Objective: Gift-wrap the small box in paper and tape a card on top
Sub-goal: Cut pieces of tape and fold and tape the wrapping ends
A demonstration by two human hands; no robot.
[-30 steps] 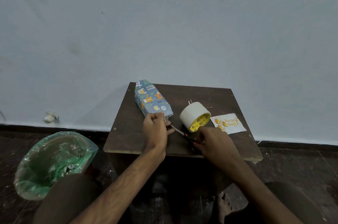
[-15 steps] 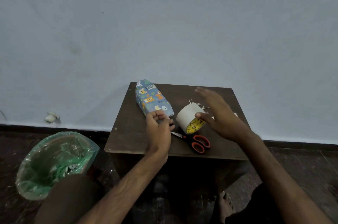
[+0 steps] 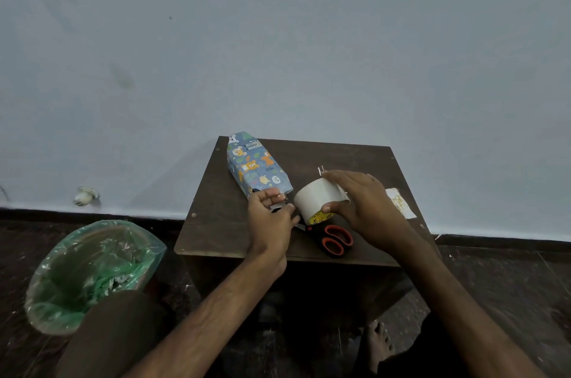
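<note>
Desk (image 3: 234, 232): against the wall, before the person's knees.
Wrapped box (image 3: 256, 167): lying on the desk's back left.
Tape roll (image 3: 312, 198): just right of the box's near end, under the right hand (image 3: 364, 204).
Scissors (image 3: 333, 240): before the roll, near the front edge.
Card (image 3: 401, 204): far right, partly behind that hand.
Left hand (image 3: 272, 223): at the box's near end, pinching perhaps a strip of tape (image 3: 275, 207).
Bin (image 3: 89, 269): on the floor, left of the desk.

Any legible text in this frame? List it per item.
On the wrapped box: a dark printed strip near the far end, too blurred to read.
On the tape roll: black marks on the yellow core, too small to read.
On the card: yellow lettering, partly hidden by the right hand, unreadable.
Nothing can be quoted.
</note>
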